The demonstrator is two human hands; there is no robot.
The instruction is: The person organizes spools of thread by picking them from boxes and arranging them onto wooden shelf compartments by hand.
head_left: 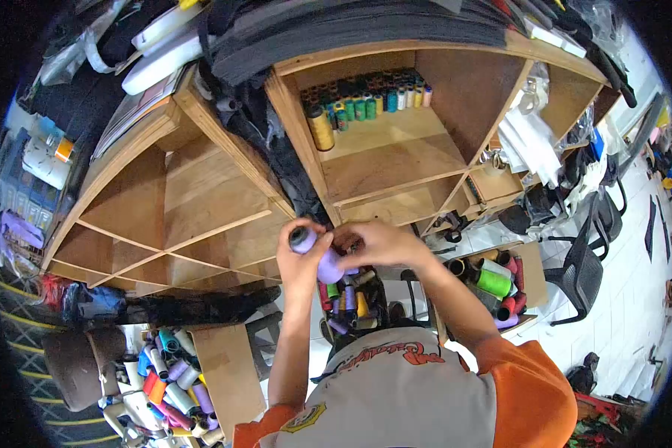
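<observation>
In front of my chest, my left hand [300,257] is wrapped round a light purple thread spool [330,267]. A dark hollow core end shows at the spool's upper left, tilted up towards me. Close on the other side, my right hand [381,245] has its fingers bent and drawn together, the fingertips at the spool's right side. Whatever is between those fingertips is too small to make out. Below my hands, several spools [361,305] in purple, red and yellow lie in a dark container.
A wooden shelf [396,142] ahead holds rows of small thread spools [366,108] and a larger yellow spool [320,128]. Another wooden shelf [201,196] stands at left. Boxes of mixed spools sit at lower left [228,366] and right [534,276]. A black chair [579,276] stands at right.
</observation>
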